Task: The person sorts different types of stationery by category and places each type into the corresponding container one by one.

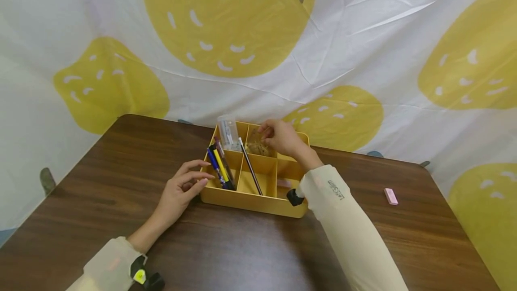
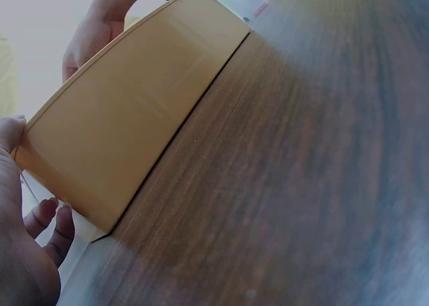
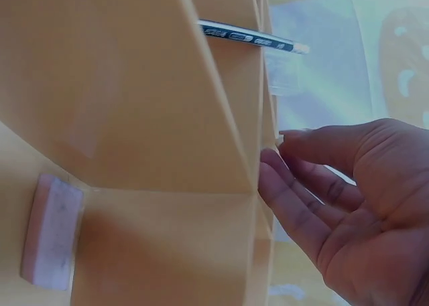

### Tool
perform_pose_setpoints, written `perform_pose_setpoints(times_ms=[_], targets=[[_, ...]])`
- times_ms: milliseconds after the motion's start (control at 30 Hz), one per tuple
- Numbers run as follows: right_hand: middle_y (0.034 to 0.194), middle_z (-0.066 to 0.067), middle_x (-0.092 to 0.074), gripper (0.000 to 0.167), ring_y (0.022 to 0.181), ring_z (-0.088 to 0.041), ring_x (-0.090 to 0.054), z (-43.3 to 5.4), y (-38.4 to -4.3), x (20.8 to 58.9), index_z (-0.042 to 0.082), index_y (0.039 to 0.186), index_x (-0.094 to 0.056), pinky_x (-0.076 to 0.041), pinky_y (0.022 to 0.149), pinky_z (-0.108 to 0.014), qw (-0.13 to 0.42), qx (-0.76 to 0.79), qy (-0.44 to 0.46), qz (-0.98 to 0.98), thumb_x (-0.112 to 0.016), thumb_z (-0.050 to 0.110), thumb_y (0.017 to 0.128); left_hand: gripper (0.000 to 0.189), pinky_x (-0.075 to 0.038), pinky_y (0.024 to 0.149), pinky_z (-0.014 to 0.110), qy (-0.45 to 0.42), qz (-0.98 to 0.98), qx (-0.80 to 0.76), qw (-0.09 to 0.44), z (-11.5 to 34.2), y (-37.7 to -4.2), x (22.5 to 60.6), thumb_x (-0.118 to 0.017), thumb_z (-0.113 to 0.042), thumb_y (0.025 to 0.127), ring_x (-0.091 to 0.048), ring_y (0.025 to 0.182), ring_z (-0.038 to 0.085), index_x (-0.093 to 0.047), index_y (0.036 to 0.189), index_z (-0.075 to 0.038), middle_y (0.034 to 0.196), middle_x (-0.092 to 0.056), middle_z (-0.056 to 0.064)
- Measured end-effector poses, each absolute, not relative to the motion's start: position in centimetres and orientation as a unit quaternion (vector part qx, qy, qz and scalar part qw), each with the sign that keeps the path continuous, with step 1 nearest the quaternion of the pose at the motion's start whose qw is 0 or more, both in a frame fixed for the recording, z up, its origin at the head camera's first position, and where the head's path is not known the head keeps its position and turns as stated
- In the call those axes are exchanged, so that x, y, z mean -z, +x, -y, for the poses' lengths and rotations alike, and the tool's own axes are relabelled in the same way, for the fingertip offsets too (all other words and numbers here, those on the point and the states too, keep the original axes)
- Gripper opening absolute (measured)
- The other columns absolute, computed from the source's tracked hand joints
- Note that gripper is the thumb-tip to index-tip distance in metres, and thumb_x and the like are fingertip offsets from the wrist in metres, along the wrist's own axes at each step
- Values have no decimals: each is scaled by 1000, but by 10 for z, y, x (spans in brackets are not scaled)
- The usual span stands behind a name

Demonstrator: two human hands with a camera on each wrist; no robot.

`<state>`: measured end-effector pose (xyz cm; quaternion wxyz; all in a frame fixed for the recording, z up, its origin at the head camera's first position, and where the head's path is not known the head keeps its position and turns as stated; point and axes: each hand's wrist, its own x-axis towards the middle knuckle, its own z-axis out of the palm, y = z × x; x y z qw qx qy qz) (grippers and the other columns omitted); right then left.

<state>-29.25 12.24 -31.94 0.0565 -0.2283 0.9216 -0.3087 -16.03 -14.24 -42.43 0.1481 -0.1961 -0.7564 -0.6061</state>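
A yellow desk organizer (image 1: 242,200) with several compartments stands on the table. My left hand (image 1: 182,192) rests at its left side, fingers loosely bent; in the left wrist view the thumb touches the rim corner. My right hand (image 1: 280,137) reaches into a rear compartment, thumb and index finger pinching a clear packet (image 1: 256,146) with small golden pieces. The right wrist view shows only a small pale bit between the fingertips; the divider hides the rest. Pens (image 1: 220,165) lean in the front left compartment, a pencil (image 1: 251,167) in the middle one. A pinkish eraser (image 3: 52,232) lies in the front right compartment.
A clear plastic container (image 1: 228,133) stands in the rear left compartment. On the brown table (image 1: 226,250) to the right lies a pink eraser (image 1: 390,196). A white curtain with yellow fruit shapes (image 1: 258,93) hangs right behind the table's back edge.
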Motion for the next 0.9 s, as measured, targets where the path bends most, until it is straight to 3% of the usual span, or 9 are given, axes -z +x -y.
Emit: perform_pose_setpoints(times_ms=[367, 700, 900], targets=[[94, -8, -66, 22, 79, -20, -63, -128, -281, 299, 5, 109, -63, -52, 68, -32, 66, 314, -246, -915, -68, 6, 88, 14, -46, 69, 27, -203, 756, 607, 139, 147, -167, 436, -62, -9, 93, -53, 104, 16, -72, 103, -5, 130, -51, -1], [91, -9, -67, 21, 82, -23, -64, -144, -275, 289, 2, 107, -64, -50, 70, -33, 34, 320, -258, -911, -70, 5, 87, 13, -45, 66, 27, -200, 755, 605, 152, 142, -158, 414, -60, 3, 91, -52, 100, 11, -70, 100, 5, 127, -51, 15], [90, -10, -65, 22, 81, -24, -64, -157, -270, 287, 2, 107, -65, -51, 71, -34, 22, 326, -250, -911, -70, 7, 87, 13, -46, 67, 27, -195, 757, 605, 151, 140, -152, 404, -60, 4, 90, -53, 99, 11, -70, 99, 5, 126, -52, 17]])
